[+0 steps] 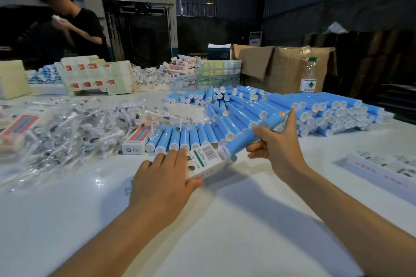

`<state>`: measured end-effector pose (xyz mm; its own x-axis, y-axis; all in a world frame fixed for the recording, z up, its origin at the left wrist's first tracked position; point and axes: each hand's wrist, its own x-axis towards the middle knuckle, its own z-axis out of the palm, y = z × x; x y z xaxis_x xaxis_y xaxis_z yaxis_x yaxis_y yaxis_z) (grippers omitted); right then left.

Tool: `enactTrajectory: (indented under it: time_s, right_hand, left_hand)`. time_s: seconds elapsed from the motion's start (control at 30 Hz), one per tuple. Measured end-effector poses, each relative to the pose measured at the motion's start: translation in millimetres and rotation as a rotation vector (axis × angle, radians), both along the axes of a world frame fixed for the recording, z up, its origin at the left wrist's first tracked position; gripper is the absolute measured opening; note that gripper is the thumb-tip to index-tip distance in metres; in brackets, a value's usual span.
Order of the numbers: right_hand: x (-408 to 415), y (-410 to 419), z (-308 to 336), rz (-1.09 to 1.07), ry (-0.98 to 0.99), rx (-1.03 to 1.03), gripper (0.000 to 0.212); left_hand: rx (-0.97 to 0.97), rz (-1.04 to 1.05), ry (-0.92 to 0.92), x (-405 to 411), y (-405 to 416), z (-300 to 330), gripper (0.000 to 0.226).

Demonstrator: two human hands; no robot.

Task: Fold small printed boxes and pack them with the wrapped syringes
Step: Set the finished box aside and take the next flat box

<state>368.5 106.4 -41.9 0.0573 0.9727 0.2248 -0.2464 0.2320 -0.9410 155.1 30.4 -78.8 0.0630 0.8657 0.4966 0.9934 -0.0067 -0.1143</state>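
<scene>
Blue tube [252, 135] w/ white cap end is gripped in the right hand [278, 141], fingers curled round its middle, index stretched up along it toward the orange-marked far end; its near end sits at the open mouth of a small printed box [203, 161]. Left hand [162, 177] holds that box from the side, thumb under the near edge, fingers over the top by the barcode panel, box tilted just above the white table [202, 220]. Wrapped syringes [67, 128] lie in a loose clear-plastic heap at left, reaching close to the table's near-left area; two folded red-and-white boxes [137, 139] sit among them. A row of blue tubes [184, 137] lies just behind the left hand's fingers, touching side by side; a big stack of the same tubes [315, 114] fills the right-centre, running near the table's right edge. Open room: the whole near part of the table under both forearms, plus a strip right of the held tube. Flat printed box blanks [94, 76] stand at the far side, a water bottle [308, 76] by cardboard cartons [290, 63], another person [78, 27] far left.
</scene>
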Motion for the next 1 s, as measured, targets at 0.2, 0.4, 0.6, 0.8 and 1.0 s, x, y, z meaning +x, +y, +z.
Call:
enactTrajectory:
  time_s: [0.2,0.4,0.6,0.8,1.0]
  right_hand:
    - [-8.5,-1.9,-16.7,0.022,-0.025,0.006,0.103]
    - [-6.5,-2.6,-22.2,-0.11,-0.091,0.005,0.056]
    - [-8.6,-12.0,-35.8,-0.107,-0.392,-0.053,0.016]
    - [-22.6,-26.4,-35.9,-0.061,-0.671,0.212,0.027]
    - [-25.1,-0.5,-17.3,-0.085,-0.733,0.192,0.028]
  left_hand:
    - [-0.011,-0.025,-0.006,12.0,-4.3,-0.9,0.07]
    - [-0.014,0.001,0.015,5.9,-5.7,-1.4,0.07]
    - [-0.018,0.007,-0.038,7.2,-5.1,-0.2,0.071]
    - [-0.083,0.032,-0.039,-0.6,-4.9,1.6,0.072]
    - [-0.184,0.016,-0.042,-6.3,-3.3,0.8,0.067]
